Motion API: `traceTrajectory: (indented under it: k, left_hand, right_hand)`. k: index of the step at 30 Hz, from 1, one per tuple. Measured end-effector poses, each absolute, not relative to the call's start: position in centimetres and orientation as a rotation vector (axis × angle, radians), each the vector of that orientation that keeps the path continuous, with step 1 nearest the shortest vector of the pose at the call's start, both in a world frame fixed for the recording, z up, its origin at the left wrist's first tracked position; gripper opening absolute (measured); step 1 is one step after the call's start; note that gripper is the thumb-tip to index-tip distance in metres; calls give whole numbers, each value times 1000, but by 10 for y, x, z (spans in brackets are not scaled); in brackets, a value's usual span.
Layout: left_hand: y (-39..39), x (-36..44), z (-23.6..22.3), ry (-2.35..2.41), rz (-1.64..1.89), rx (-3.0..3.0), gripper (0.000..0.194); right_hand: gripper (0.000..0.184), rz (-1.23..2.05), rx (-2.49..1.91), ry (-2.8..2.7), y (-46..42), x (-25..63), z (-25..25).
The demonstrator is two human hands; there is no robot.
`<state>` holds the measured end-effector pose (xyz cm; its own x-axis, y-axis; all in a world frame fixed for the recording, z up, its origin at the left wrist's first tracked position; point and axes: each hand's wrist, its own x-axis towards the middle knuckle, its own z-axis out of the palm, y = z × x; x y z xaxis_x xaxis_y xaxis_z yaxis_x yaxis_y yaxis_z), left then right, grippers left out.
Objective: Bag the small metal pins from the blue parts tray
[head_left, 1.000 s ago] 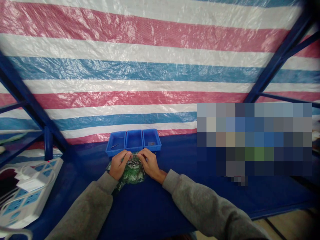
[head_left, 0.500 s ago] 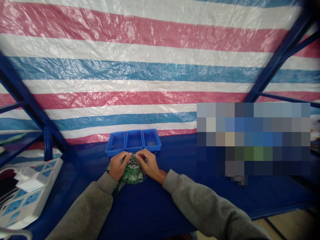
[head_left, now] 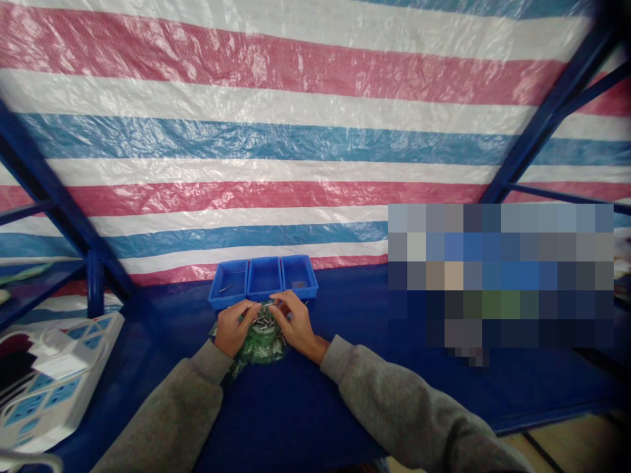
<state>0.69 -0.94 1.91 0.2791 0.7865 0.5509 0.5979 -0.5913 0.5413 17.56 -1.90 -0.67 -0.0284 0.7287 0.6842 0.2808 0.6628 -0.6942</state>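
A green plastic bag (head_left: 259, 349) lies crumpled on the blue table, with several small shiny metal pieces, screw-like, heaped on it (head_left: 266, 320). My left hand (head_left: 233, 328) is at the heap's left side, thumb and fingertips closed together; whatever they pinch is too small to make out. Across from it, my right hand (head_left: 296, 323) curls over the right side of the heap. Its index finger is raised a little, and its thumb points at the left fingertips. Anything between the right fingers is too small to name. Both hands partly cover the bag.
Three joined blue bins (head_left: 265, 277) stand just behind the hands; thin metal pieces lie in the left one and small items in the right one. A white power strip (head_left: 73, 394) with plugs is at left. Blue frame posts (head_left: 537, 125) and striped sheeting (head_left: 296, 144) enclose the table.
My right index finger has lifted slightly away from the thumb and the left fingertips. The left hand, the bag and the bins stay nearly where they were.
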Motion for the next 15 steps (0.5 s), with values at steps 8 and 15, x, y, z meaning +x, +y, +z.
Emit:
traceTrajectory:
  k: [8, 15]
  left_hand:
    - [-11, 9, 20, 1236, 1234, 2289, 22]
    - [-9, 9, 16, 1242, 1277, 2265, 19]
  right_hand:
    - [17, 417, -850, -1617, -18, 174, -7]
    - [19, 419, -867, -1626, -18, 175, -7]
